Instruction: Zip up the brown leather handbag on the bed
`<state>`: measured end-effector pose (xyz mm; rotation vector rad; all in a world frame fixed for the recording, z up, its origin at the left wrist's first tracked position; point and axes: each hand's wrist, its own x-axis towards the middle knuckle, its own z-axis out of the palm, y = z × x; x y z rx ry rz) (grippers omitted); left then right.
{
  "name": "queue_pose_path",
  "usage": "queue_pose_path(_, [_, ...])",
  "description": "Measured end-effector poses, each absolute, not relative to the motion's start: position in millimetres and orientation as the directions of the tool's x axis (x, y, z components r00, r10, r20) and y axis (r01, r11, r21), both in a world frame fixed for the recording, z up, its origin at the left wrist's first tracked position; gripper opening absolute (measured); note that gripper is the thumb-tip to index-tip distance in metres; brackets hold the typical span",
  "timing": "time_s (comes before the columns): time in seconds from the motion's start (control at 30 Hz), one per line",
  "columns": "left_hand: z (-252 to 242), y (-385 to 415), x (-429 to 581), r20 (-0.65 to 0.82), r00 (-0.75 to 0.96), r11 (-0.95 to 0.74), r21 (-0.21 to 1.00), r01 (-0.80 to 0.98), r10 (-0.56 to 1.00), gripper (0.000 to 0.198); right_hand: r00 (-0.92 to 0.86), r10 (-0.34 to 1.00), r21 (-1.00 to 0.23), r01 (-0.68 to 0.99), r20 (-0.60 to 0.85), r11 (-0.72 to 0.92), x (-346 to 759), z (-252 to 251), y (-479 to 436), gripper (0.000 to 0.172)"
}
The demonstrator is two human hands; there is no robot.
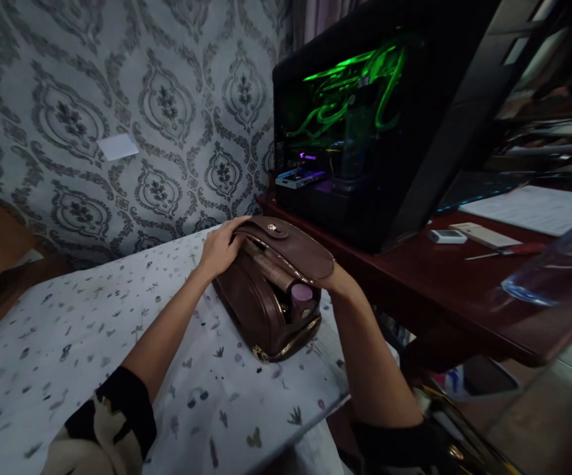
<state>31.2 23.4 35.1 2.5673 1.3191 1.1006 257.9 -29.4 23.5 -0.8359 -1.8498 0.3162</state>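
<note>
A brown leather-look bag (251, 297) with gold zips sits on a white printed cloth, its zipped top partly open. Inside the opening show a purple-capped item (301, 294) and a brown checked item (273, 272). My left hand (221, 247) is closed round the bag's far left end, fingers over the edge by the lid. My right hand (339, 280) reaches behind the raised lid (298, 247) at the right side; its fingers are hidden there. A gold stud sits on the lid's tab.
A black computer case (355, 152) with green lighting stands on a dark red desk (493, 297) to the right. On that desk lie a clear bottle (557, 264), a small white device (447, 236), a screwdriver (518, 249) and papers (538, 206). Patterned wallpaper covers the wall behind.
</note>
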Motion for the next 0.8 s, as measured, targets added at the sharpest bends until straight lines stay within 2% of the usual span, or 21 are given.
queue_pose_path(0.13, [27.4, 23.3, 29.5, 0.619, 0.381, -0.683, 0.371, 0.630, 0.687, 0.045, -0.242, 0.775, -0.724, 0.277, 0.583, 0.632, 266.3, 17.0, -41.2, 0.045])
queue_pose_path(0.23, [25.2, 22.4, 29.2, 0.635, 0.395, -0.710, 0.369, 0.599, 0.663, 0.043, -0.176, 0.822, -0.808, 0.161, 0.542, 0.567, 260.9, 8.0, -55.2, 0.046])
queue_pose_path(0.43, [25.0, 9.0, 35.2, 0.602, 0.376, -0.651, 0.336, 0.681, 0.704, 0.041, 0.017, 0.803, -0.803, 0.007, 0.596, 0.596, 252.4, -10.4, -63.4, 0.044])
queue_pose_path(0.53, [25.2, -4.8, 39.9, 0.598, 0.374, -0.639, 0.320, 0.699, 0.709, 0.044, 0.012, 0.797, -0.795, -0.050, 0.604, 0.604, 254.1, -14.8, -63.1, 0.044])
queue_pose_path(0.8, [26.3, -50.5, 47.6, 0.619, 0.393, -0.695, 0.373, 0.615, 0.680, 0.042, -0.051, 0.829, -0.830, -0.002, 0.558, 0.558, 259.8, -19.1, -78.5, 0.048])
